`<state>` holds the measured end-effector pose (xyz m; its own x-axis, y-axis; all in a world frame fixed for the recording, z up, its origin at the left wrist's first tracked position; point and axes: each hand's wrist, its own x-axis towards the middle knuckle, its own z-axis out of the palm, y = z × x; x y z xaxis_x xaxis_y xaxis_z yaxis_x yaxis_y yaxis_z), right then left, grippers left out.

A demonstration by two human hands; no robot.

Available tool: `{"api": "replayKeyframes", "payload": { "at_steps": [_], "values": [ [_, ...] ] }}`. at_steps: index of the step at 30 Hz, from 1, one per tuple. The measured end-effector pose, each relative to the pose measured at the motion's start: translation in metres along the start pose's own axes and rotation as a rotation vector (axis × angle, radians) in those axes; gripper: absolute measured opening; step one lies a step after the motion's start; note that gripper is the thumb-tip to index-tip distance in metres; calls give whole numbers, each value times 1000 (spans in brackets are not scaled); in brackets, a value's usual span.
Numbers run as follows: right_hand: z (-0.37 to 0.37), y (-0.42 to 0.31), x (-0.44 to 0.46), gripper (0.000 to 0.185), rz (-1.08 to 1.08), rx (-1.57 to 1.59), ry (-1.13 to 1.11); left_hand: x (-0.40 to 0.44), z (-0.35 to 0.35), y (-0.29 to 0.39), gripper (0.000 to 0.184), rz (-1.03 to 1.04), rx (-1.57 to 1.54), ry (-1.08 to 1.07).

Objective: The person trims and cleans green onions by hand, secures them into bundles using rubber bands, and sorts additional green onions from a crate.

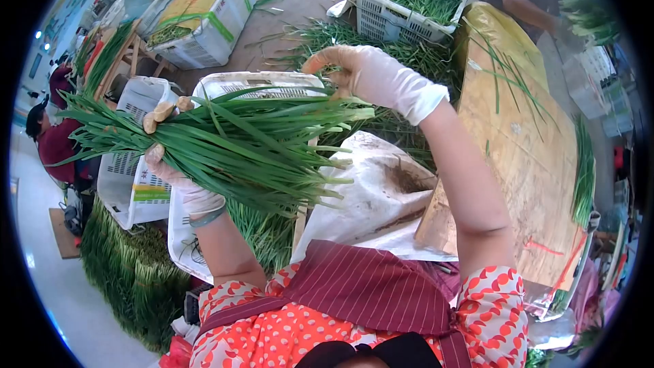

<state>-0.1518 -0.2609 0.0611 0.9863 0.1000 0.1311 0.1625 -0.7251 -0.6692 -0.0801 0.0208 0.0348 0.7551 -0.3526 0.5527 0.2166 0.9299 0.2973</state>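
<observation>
A broad wooden board [518, 170] is lying at the right, scuffed and yellowish, with a few loose green leaves scattering over it. A big bunch of chives [252, 146] is stretching sideways in mid-air above white sheeting [340, 211] and crates; its flat, deep-green leaves are fanning leftward, its pale cut stem ends pointing right, slightly uneven. A white slatted crate [114, 187] is standing behind it at the left. The gloved right hand [385, 85] is curling its stained fingers at the upper stem ends; I cannot tell whether they are closing on any. The gloved left hand [176, 176] is clamping the bunch nearer its leafy end, thumb and fingers wrapping around it. A yellow-green label [151, 193] is showing on the crate, its writing too small to read.
</observation>
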Motion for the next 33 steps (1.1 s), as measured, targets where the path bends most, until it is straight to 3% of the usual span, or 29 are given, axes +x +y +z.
{"api": "replayKeyframes", "payload": {
  "at_steps": [2,3,6,9,11,16,17,20,21,25,27,28,30,32,33],
  "values": [
    [-4,11,-1,38,138,304,-308,1,5,-1,27,4,57,36],
    [-9,7,-4,42,140,308,-415,0,4,-1,27,5,57,36],
    [-9,21,-8,40,245,552,-540,-1,3,4,26,66,92,113],
    [-4,28,-8,28,250,594,-408,-3,2,7,26,52,76,177],
    [-8,25,-7,24,273,576,-349,-1,-1,6,26,41,76,86],
    [-13,-6,1,16,212,-1,-217,4,3,3,26,-8,63,23],
    [-12,-15,0,17,116,-150,-114,4,4,1,26,1,81,21],
    [-6,-49,11,20,-56,-99,67,4,12,-8,28,-37,222,81],
    [-5,-64,16,20,-115,-58,59,5,7,-12,26,-65,128,-20],
    [-5,-103,40,18,-223,62,37,8,4,-18,27,-104,117,-41],
    [-9,-104,62,16,-655,-473,507,6,5,-21,26,-97,189,-13],
    [-21,-106,55,16,-651,-471,508,5,5,-22,26,-85,261,16],
    [-67,-97,21,21,-639,-159,684,1,1,-19,26,-56,245,71],
    [-86,-78,2,20,-429,350,739,-1,-7,-12,26,-23,227,122],
    [-86,-60,0,25,-218,693,691,-3,-11,-8,25,-4,164,109]
  ]
}}
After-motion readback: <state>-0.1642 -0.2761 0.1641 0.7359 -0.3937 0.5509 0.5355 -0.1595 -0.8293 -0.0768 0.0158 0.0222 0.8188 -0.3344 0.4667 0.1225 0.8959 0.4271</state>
